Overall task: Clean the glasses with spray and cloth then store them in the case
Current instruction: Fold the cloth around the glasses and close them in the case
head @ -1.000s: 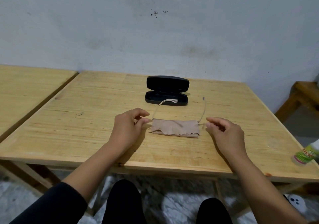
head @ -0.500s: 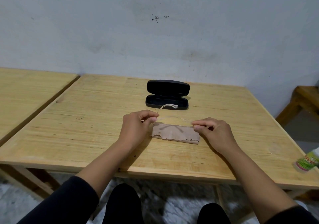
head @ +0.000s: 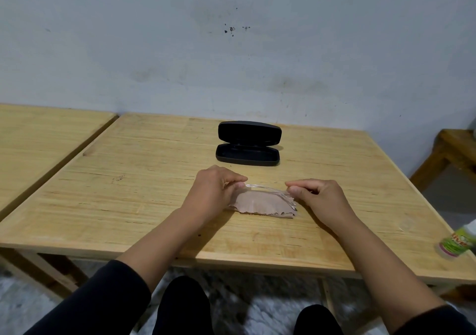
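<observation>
Pinching the clear glasses [head: 265, 189] at each end, the left hand [head: 211, 195] and right hand [head: 322, 200] hold them low over the table [head: 128, 205], with the tan cloth [head: 262, 204] draped beneath and touching the wood. Beyond them, well apart, the black case [head: 248, 155] sits open, its lid upright. Near the table's right edge lies a spray bottle [head: 458, 242], partly cut off by the frame.

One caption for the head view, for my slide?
Both hands pinch the glasses over the cloth; case open.
</observation>
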Motion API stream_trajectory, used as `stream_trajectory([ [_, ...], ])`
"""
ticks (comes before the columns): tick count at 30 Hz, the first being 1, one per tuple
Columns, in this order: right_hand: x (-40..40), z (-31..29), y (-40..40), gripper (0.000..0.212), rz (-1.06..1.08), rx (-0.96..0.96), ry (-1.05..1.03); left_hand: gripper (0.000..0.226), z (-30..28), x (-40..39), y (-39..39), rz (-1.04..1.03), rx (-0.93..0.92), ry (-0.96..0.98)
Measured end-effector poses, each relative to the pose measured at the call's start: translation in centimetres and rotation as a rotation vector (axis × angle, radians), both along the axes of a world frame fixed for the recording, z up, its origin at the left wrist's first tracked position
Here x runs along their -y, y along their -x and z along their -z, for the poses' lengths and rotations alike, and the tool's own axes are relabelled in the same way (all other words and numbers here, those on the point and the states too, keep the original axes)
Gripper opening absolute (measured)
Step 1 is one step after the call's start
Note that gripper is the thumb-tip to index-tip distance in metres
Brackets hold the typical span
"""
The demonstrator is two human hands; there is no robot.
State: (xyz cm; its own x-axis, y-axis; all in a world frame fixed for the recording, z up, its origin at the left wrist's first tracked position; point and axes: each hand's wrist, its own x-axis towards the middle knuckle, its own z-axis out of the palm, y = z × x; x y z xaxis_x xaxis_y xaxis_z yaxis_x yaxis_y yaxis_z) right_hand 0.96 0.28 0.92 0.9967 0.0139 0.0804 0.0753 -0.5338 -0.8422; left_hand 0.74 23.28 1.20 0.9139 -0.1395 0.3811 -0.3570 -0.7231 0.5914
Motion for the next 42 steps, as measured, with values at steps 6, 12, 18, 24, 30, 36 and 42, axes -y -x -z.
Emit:
stream_trajectory([
  [6,-0.8,-1.5,1.0,0.025,-0.032,0.005,0.069,0.023,0.5,-0.4,0.5,-0.061,-0.043,0.005],
  [12,-1.6,-1.0,0.1,0.018,-0.082,0.101,0.332,0.02,0.8,-0.4,0.1,-0.046,-0.063,-0.021],
  [18,-2.3,-1.6,-1.5,0.009,-0.046,0.147,0.276,0.011,0.3,-0.6,-1.6,-0.054,0.017,0.005],
  [24,-3.5,-3.8,-6.2,0.012,-0.038,0.349,0.306,0.009,-1.7,-1.3,-6.1,-0.084,0.178,0.056],
  [30,-4.3,-3.3,-10.6,0.012,0.001,0.483,0.293,0.012,-1.9,-1.1,-10.2,-0.144,0.252,0.061],
  [36,-4.5,-1.2,-11.9,0.012,0.006,0.454,0.285,0.012,0.0,-1.2,-11.9,-0.124,0.223,0.054],
  [42,-4.8,-0.7,-12.1,0.015,-0.022,0.348,0.365,0.013,0.9,-1.4,-12.6,-0.123,0.131,0.016],
])
